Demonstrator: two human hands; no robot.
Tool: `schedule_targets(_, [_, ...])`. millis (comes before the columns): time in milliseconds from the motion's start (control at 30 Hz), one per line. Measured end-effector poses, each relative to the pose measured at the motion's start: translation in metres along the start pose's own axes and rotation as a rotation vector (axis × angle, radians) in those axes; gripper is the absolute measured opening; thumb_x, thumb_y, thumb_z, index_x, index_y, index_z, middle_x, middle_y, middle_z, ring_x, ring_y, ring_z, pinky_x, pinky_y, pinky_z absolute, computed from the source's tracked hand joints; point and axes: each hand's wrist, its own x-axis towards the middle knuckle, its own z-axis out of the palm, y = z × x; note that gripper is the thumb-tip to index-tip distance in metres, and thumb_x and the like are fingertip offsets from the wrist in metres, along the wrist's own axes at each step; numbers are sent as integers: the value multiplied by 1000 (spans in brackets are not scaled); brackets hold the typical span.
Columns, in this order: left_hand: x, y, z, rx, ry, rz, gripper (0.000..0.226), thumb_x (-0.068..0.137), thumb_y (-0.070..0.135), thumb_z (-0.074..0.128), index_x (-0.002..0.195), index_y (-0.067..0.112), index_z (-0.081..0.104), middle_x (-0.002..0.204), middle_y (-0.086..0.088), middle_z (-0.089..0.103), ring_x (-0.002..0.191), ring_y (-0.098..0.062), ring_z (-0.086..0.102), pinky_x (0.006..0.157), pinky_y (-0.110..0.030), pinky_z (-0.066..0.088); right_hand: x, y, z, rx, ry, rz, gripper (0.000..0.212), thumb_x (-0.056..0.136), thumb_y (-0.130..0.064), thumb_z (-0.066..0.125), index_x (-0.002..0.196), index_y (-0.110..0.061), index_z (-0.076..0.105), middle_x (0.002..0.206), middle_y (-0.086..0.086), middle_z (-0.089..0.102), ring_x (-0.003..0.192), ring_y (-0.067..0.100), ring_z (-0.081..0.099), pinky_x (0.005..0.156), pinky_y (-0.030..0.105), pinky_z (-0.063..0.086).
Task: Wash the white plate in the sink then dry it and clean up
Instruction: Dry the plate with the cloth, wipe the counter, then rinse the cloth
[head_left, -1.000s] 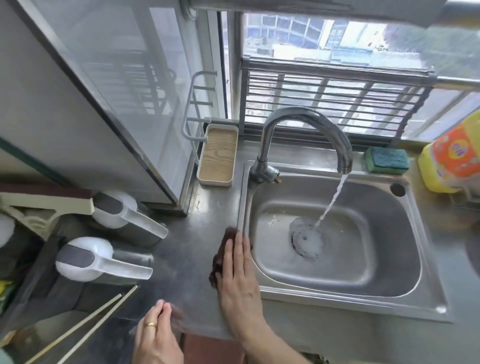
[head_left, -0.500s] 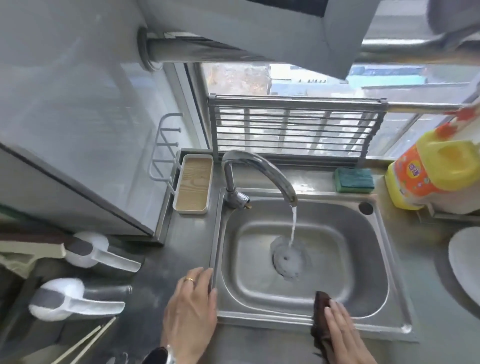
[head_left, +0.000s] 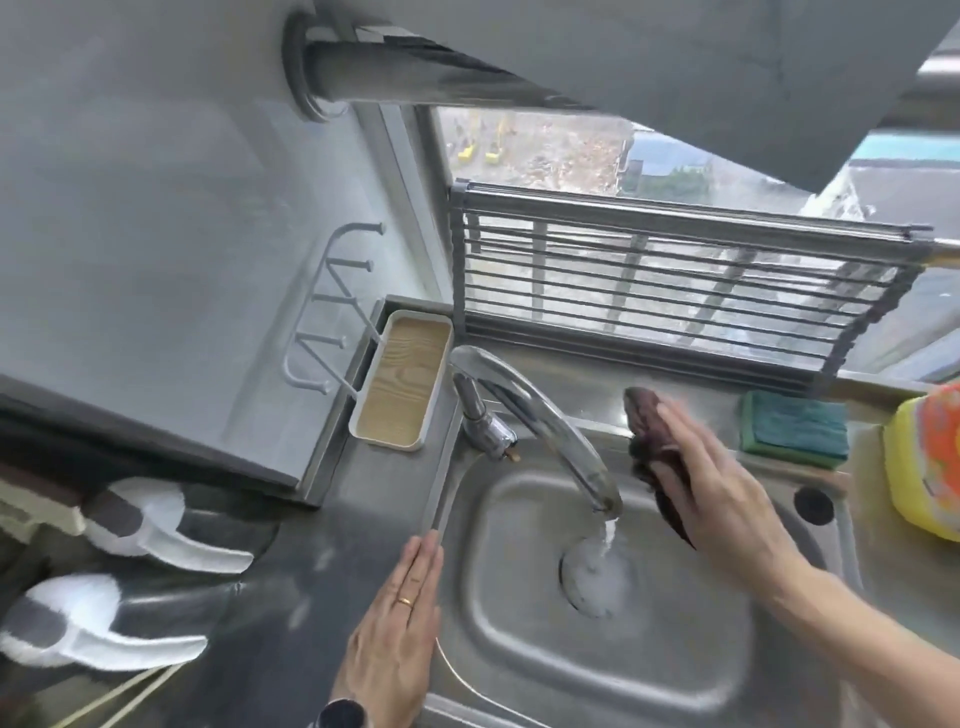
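My right hand (head_left: 711, 488) presses flat on a dark maroon cloth (head_left: 647, 431) at the back rim of the steel sink (head_left: 675, 691), just right of the faucet (head_left: 540, 415). Water runs from the faucet into the drain (head_left: 597, 577). My left hand (head_left: 397, 623), flat and empty with a ring on it, rests on the counter at the sink's left rim. The white plate is out of view.
A green sponge (head_left: 795, 428) and a yellow detergent bottle (head_left: 924, 462) sit at the back right. A white tray with a wood insert (head_left: 402, 384) stands left of the faucet. Two white-handled containers (head_left: 130, 571) lie on the left. A grey rack (head_left: 675, 291) leans against the window.
My right hand has swept the cloth from the sink's front rim up to the back rim beside the faucet. The left hand stays at the left rim. The view has tilted and shifted.
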Motion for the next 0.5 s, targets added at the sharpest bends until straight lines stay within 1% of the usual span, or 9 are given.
schedule_targets(33, [0, 0, 2, -5, 5, -4, 57, 106, 23, 30, 163, 11, 32, 175, 5, 21, 160, -14, 24, 110, -19, 43, 33, -1, 8, -23, -54, -79, 60, 96, -16, 58, 151, -5, 36, 158, 13, 35, 141, 27, 42, 116, 37, 34])
schedule_targets(67, [0, 1, 3, -9, 8, -10, 57, 107, 22, 29, 163, 11, 30, 175, 5, 21, 161, -14, 24, 112, -21, 41, 63, -8, 17, -42, -118, -155, 61, 98, -17, 58, 152, -4, 34, 159, 14, 33, 143, 27, 38, 117, 38, 32])
schedule_targets(133, [1, 2, 4, -4, 8, -16, 57, 107, 22, 29, 162, 10, 32, 175, 4, 22, 160, -15, 24, 113, -26, 42, 112, -27, 41, -44, -240, -276, 63, 101, -22, 54, 155, -5, 26, 163, 13, 25, 150, 24, 25, 122, 34, 19])
schedule_targets(200, [0, 4, 1, 6, 8, -27, 58, 104, 19, 34, 161, 10, 35, 174, 3, 25, 160, -14, 26, 112, -26, 47, 148, -47, 70, -8, -398, -338, 65, 104, -26, 49, 157, -5, 19, 165, 13, 17, 153, 24, 13, 125, 39, 14])
schedule_targets(267, [-1, 6, 0, 8, 24, -39, 56, 106, 19, 29, 161, 10, 36, 174, 4, 27, 159, -12, 26, 109, -21, 49, 169, -62, 94, 57, -570, -326, 64, 105, -34, 40, 156, -1, 20, 165, 16, 15, 154, 27, 10, 125, 45, 13])
schedule_targets(300, [-1, 5, 1, 13, 24, -41, 55, 108, 21, 24, 161, 10, 36, 174, 5, 26, 160, -12, 25, 109, -19, 47, 173, -65, 102, 111, -589, -312, 60, 106, -33, 37, 154, 0, 23, 164, 17, 16, 154, 29, 10, 125, 46, 12])
schedule_targets(333, [-1, 4, 2, 23, 26, -39, 55, 108, 21, 22, 161, 10, 35, 174, 4, 26, 160, -12, 25, 109, -21, 44, 174, -64, 108, 160, -583, -301, 55, 107, -26, 38, 153, 0, 25, 164, 18, 17, 154, 30, 10, 125, 45, 11])
schedule_targets(400, [0, 0, 6, 53, 24, -26, 56, 106, 17, 31, 161, 7, 35, 174, 0, 26, 160, -16, 26, 114, -28, 40, 171, -58, 111, 139, -551, -294, 57, 105, -18, 45, 154, -1, 22, 165, 16, 14, 154, 28, 7, 125, 42, 12])
schedule_targets(500, [-3, -3, 12, 109, 6, -8, 60, 102, 14, 38, 160, 2, 32, 175, -6, 21, 160, -22, 25, 123, -34, 30, 155, -38, 109, 12, -506, -280, 67, 104, -27, 50, 157, -6, 15, 167, 10, 7, 155, 22, 2, 125, 41, 17])
